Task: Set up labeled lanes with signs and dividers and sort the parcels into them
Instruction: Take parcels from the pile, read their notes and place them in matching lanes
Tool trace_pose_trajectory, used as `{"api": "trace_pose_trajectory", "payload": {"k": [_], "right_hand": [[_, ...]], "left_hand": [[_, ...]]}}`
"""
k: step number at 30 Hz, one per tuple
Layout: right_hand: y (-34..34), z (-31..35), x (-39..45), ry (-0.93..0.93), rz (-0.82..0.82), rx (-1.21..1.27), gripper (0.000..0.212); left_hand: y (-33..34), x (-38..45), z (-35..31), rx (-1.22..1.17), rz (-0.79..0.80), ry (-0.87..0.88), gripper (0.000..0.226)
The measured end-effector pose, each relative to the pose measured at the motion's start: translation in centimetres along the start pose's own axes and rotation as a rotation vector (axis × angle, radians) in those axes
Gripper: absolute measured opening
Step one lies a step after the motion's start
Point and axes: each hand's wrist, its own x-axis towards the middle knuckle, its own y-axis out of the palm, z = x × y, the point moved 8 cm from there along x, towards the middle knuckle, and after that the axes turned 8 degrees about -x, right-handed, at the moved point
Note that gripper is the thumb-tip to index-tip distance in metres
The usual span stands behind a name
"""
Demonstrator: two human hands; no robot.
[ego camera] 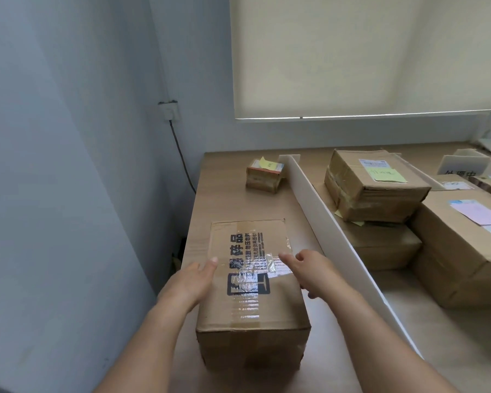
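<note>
While both hands flank it, taped cardboard parcel (251,282) sits in leftmost lane of wooden table (224,199), left of white divider (323,219).

L hand (192,282) flat vs left side, fingers straight; R hand (313,269) on right top edge, fingers loosely spread, gripping nothing. Top: glossy clear tape over black Chinese print w/ glass icon. Behind: small box (262,175) w/ yellow sticky note. Next lane: stacked boxes (374,185), handwritten yellow note, unreadable; folded white sign (462,165), handwriting partly hidden.
</note>
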Motion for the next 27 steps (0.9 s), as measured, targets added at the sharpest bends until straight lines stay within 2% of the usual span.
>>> {"api": "trace_pose_trajectory", "payload": {"k": [3, 6, 9, 11, 13, 16, 19, 22, 24, 27], "right_hand": [[0.4, 1.1, 2.2, -0.004, 0.087, 0.214, 0.059], [0.1, 1.8, 3.7, -0.002, 0.115, 0.258, 0.066], [-1.4, 2.2, 5.0, -0.013, 0.029, 0.284, 0.077], [-2.9, 2.5, 5.3, -0.060, -0.049, 0.467, 0.090], [-4.4, 3.1, 5.2, -0.132, -0.088, 0.698, 0.098], [-5.5, 3.9, 4.4, -0.179, -0.046, 0.854, 0.076], [-5.2, 3.7, 3.5, -0.121, -0.001, 0.759, 0.069], [-4.8, 3.1, 2.9, -0.094, -0.005, 0.645, 0.067], [-4.8, 3.2, 2.5, -0.096, 0.005, 0.640, 0.058], [-5.1, 3.4, 1.9, -0.107, 0.017, 0.642, 0.043]], "left_hand": [[0.6, 1.6, -1.9, -0.197, 0.029, -0.027, 0.062], [1.0, 2.4, -2.8, -0.337, 0.051, -0.068, 0.062], [0.5, 2.9, -4.0, -0.457, 0.046, -0.029, 0.064], [-0.8, 2.8, -5.1, -0.564, 0.004, 0.061, 0.064], [-2.2, 3.0, -5.6, -0.663, -0.055, 0.140, 0.079], [-3.4, 3.2, -5.5, -0.773, -0.090, 0.167, 0.100], [-3.5, 1.9, -6.2, -0.751, -0.026, 0.161, 0.101], [-2.5, 1.2, -6.0, -0.641, 0.066, 0.092, 0.086], [-2.1, 0.9, -5.5, -0.633, 0.078, 0.028, 0.074], [-2.0, 0.0, -5.9, -0.668, 0.084, 0.050, 0.050]]}}
